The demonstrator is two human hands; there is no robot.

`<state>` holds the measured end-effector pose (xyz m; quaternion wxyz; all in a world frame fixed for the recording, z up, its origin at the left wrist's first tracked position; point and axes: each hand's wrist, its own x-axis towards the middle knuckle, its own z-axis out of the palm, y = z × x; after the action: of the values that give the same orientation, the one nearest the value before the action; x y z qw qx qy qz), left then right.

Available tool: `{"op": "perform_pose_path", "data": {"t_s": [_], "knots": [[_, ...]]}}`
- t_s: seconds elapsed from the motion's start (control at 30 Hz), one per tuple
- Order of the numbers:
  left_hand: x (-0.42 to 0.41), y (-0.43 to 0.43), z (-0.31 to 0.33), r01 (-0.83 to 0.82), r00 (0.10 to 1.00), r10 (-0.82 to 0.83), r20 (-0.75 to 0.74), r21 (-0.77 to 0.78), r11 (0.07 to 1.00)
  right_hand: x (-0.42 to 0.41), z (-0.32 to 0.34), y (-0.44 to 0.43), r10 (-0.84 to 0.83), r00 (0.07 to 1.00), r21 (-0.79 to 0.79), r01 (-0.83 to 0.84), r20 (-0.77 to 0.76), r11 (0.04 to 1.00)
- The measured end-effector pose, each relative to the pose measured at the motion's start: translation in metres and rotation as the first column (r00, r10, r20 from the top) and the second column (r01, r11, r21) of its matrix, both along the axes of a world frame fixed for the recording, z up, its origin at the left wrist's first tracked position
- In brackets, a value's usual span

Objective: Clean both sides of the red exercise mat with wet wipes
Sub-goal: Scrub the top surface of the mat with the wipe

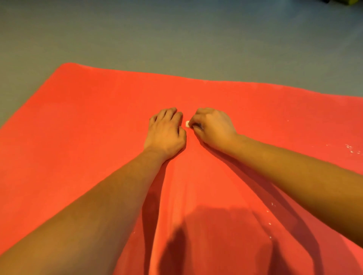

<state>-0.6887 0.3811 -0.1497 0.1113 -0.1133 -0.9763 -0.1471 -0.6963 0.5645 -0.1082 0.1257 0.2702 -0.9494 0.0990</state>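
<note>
The red exercise mat (88,127) lies flat on the floor and fills most of the view. My left hand (166,133) rests on the mat near its middle, fingers bent with the tips down on the surface, holding nothing that I can see. Just to its right my right hand (213,127) has its fingers curled round a small wad of white wet wipe (187,123), of which only a corner shows at the fingertips, down on the mat.
Grey floor (176,39) lies beyond the mat's far edge and left corner. Small white specks (351,149) dot the mat at the right. A dark object (341,2) sits at the top right corner.
</note>
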Motion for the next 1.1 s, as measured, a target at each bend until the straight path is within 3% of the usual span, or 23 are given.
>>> {"op": "perform_pose_path", "data": {"t_s": [0.13, 0.33, 0.43, 0.63, 0.93, 1.1], "knots": [[-0.004, 0.0, -0.003, 0.012, 1.0, -0.012, -0.007, -0.027, 1.0, -0.078, -0.002, -0.005, -0.162, 0.987, 0.02, 0.163, -0.016, 0.986], [-0.007, 0.001, -0.003, 0.025, 1.0, -0.025, 0.002, -0.038, 0.999, -0.148, 0.01, -0.005, -0.36, 0.929, 0.006, 0.361, 0.086, 0.933], [-0.006, 0.0, -0.001, 0.023, 1.0, -0.022, 0.004, -0.042, 0.999, -0.129, 0.01, -0.01, -0.342, 0.935, -0.008, 0.344, 0.092, 0.939], [-0.005, 0.001, -0.001, 0.064, 0.998, -0.064, -0.013, -0.057, 0.996, -0.085, 0.0, 0.002, -0.148, 0.989, -0.005, 0.148, -0.002, 0.989], [-0.008, 0.001, -0.002, 0.088, 0.995, -0.09, -0.04, -0.035, 0.995, -0.187, 0.007, 0.005, -0.373, 0.927, 0.072, 0.369, 0.035, 0.926], [-0.007, 0.002, 0.001, 0.085, 0.996, -0.086, -0.031, -0.032, 0.996, -0.159, 0.003, 0.001, -0.391, 0.919, -0.03, 0.393, 0.046, 0.919]]}}
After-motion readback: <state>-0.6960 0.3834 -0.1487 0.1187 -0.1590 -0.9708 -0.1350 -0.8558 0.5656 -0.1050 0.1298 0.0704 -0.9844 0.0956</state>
